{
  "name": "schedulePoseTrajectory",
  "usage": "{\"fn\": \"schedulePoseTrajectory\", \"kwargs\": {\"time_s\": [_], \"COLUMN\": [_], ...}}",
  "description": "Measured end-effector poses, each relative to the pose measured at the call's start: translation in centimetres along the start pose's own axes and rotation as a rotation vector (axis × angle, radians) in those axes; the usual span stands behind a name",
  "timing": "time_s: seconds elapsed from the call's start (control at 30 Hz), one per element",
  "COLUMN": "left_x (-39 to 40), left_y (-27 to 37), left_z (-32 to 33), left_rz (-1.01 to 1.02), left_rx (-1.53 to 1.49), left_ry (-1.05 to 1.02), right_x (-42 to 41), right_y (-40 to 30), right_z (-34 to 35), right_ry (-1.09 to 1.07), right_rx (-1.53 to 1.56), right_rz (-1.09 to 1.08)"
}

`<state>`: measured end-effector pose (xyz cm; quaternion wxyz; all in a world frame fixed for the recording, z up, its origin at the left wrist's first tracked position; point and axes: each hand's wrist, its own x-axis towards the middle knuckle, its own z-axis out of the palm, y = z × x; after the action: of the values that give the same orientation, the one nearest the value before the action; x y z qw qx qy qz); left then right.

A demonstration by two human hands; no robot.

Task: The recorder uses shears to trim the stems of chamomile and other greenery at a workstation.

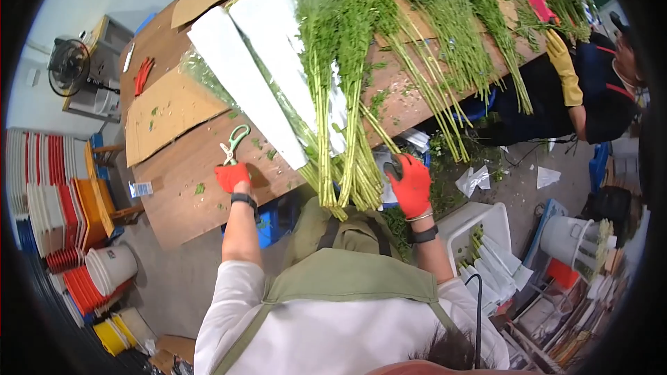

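My left hand [232,177], in a red work glove, is curled at the table's near edge around the lower end of green-handled scissors [235,143]; its fingertips are hidden. My right hand [411,185], gloved in red with dark fingertips, grips the cut end of a green flower stem [379,127] just off the edge. Between both hands lies a thick bunch of leafy green stems [333,114], cut ends overhanging towards me. Left of it are white paper wrappers [245,83] with greenery under and beside them.
More leafy stems [453,36] lie across the wooden table [177,219]. Flattened cardboard [172,114] and a red glove [143,77] are at left. A co-worker's yellow-gloved hand [560,57] is at right. Below stands a white bin [492,213] with wrapped bunches; stacked buckets [109,265] are left.
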<state>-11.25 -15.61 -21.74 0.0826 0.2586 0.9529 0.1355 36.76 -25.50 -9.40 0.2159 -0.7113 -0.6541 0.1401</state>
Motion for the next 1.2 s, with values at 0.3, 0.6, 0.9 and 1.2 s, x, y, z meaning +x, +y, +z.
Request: {"fn": "schedulePoseTrajectory", "kwargs": {"time_s": [0.3,0.6,0.9,1.2], "left_x": [-5.1,-8.6,-16.4,-22.3], "left_y": [-0.7,4.9,11.6,13.2], "left_z": [-9.2,-18.9,-18.7,-15.8], "left_rz": [0.568,0.874,0.414,0.664], "left_rx": [-0.021,-0.279,-1.066,-0.965], "left_ry": [0.367,0.292,-0.821,-0.878], "right_x": [3.5,5.3,4.7,3.3], "right_y": [-8.1,-16.4,-18.1,-16.0], "right_z": [-0.8,0.4,1.4,-0.9], "right_ry": [0.067,0.119,0.101,0.084], "right_rx": [0.195,0.313,0.256,-0.024], "right_rz": [-0.255,-0.539,-0.327,-0.01]}}
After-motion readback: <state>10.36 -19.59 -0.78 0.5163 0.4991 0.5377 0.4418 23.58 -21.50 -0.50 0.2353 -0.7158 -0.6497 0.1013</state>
